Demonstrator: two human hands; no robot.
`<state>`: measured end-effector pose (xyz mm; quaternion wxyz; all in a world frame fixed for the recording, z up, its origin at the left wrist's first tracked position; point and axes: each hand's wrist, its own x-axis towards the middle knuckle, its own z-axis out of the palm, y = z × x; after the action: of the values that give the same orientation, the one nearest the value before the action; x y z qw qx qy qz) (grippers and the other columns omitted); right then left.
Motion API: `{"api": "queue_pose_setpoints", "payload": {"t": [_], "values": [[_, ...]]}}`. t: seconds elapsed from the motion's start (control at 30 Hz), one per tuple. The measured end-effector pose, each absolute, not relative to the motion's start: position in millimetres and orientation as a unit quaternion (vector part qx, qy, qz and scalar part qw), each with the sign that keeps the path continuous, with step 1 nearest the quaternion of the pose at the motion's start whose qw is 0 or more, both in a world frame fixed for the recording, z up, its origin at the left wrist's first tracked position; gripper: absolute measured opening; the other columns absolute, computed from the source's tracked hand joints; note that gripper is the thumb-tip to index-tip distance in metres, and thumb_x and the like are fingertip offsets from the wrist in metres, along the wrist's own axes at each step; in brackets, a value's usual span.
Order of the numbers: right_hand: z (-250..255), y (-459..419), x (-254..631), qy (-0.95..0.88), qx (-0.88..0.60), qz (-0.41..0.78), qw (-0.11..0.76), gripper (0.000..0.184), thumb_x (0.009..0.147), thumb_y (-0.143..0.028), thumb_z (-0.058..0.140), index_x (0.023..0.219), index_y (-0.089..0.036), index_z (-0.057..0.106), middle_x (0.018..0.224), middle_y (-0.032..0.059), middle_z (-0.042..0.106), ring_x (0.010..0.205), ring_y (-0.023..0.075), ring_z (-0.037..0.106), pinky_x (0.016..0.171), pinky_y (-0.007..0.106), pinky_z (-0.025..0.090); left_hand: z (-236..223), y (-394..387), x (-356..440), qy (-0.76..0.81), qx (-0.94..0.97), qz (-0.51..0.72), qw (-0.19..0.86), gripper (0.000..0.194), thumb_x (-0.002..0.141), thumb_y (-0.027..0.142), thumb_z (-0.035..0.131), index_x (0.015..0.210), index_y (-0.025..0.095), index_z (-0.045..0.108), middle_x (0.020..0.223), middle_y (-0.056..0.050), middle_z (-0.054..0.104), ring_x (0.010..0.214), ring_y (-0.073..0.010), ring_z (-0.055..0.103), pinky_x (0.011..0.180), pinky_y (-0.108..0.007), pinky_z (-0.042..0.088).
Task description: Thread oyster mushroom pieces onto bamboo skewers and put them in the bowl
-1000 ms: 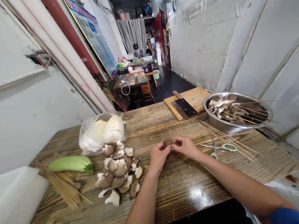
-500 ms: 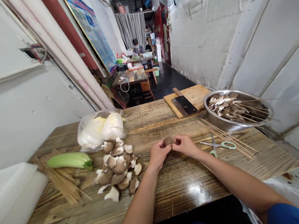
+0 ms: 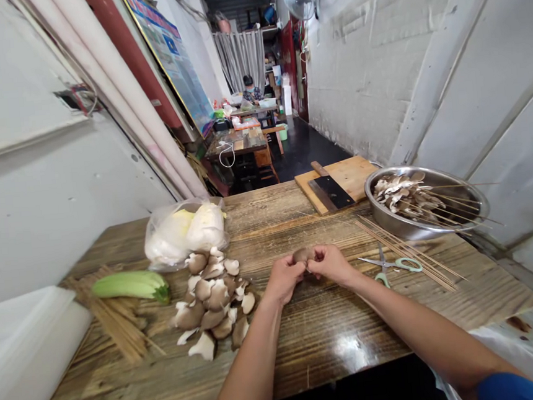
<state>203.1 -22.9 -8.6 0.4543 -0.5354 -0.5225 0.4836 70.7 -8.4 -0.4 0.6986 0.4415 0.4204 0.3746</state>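
Note:
Between my two hands, over the middle of the wooden table [image 3: 333, 318], is a brown oyster mushroom [image 3: 302, 255]. My left hand [image 3: 284, 278] pinches it from one side, and my right hand [image 3: 332, 264] grips its other edge; the fingers partly hide it. A pile of oyster mushrooms [image 3: 216, 294] lies left of my left forearm. Right of my right hand, green-handled scissors [image 3: 386, 264] lie spread apart beside several loose bamboo skewers [image 3: 408, 253]. Skewered mushrooms [image 3: 401, 197] rest in a steel basin [image 3: 393, 227] at the right.
A cleaver [image 3: 332, 193] lies on a cutting board [image 3: 355, 176] at the far edge. To the left are bagged cabbages [image 3: 185, 232], a green gourd [image 3: 129, 285] on a skewer bundle [image 3: 114, 328], and a white plastic roll [image 3: 32, 357]. A person [image 3: 251, 92] sits far back.
Both hands stay in nearly the same place with the mushroom between them. My right fingers have shifted slightly on its edge. The camera view has swayed a little.

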Motion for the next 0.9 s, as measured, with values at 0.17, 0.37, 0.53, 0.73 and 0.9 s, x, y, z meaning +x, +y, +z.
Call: {"api": "queue_pose_setpoints", "payload": {"t": [0.17,0.37,0.53,0.73,0.9], "values": [[-3.7,-24.1,201.3,-0.527,-0.549,0.476,0.441,0.009,0.054,-0.020,0.052,0.051,-0.019,0.043,0.041,-0.0081,0.045,0.035,0.0049,0.043,0.035,0.015,0.035,-2.9,-7.5,70.4,0.423,0.437,0.357,0.709,0.013,0.053,0.017,0.060,0.055,0.014,0.048,0.044,0.007,0.040,0.039,-0.0024,0.028,0.042,-0.020,0.015],[1.6,-14.3,222.5,-0.542,-0.596,0.418,0.421,0.009,0.061,-0.026,0.047,0.055,-0.019,0.045,0.047,-0.0046,0.052,0.040,0.0073,0.047,0.041,0.018,0.041,-3.1,-2.4,61.9,0.433,0.435,0.388,0.688,0.016,0.055,0.022,0.064,0.056,0.014,0.051,0.045,0.006,0.044,0.040,-0.0032,0.032,0.042,-0.019,0.019],[-3.0,-5.8,254.0,-0.597,-0.643,0.340,0.338,0.018,0.062,-0.028,0.051,0.048,-0.017,0.048,0.040,-0.0061,0.046,0.039,0.0078,0.044,0.042,0.018,0.032,-5.7,-2.0,58.4,0.476,0.553,0.342,0.593,0.014,0.058,0.022,0.065,0.066,0.011,0.064,0.054,0.003,0.056,0.048,-0.0065,0.044,0.049,-0.019,0.030],[-3.6,-3.3,263.5,-0.660,-0.676,0.242,0.220,0.019,0.066,-0.032,0.059,0.056,-0.017,0.066,0.049,-0.0007,0.061,0.052,0.0129,0.055,0.048,0.021,0.030,-25.6,-0.6,68.4,0.541,0.659,0.289,0.435,0.039,0.064,0.026,0.067,0.100,0.013,0.065,0.068,-0.002,0.066,0.062,-0.0149,0.058,0.060,-0.024,0.041],[3.5,-4.4,263.0,-0.653,-0.721,0.133,0.191,0.030,0.079,-0.035,0.050,0.067,-0.016,0.069,0.066,0.0107,0.068,0.063,0.0202,0.061,0.052,0.025,0.030,3.0,3.1,43.3,0.617,0.730,0.256,0.145,0.024,0.080,0.024,0.052,0.097,0.016,0.067,0.091,-0.011,0.068,0.088,-0.0205,0.060,0.081,-0.031,0.040]]}}
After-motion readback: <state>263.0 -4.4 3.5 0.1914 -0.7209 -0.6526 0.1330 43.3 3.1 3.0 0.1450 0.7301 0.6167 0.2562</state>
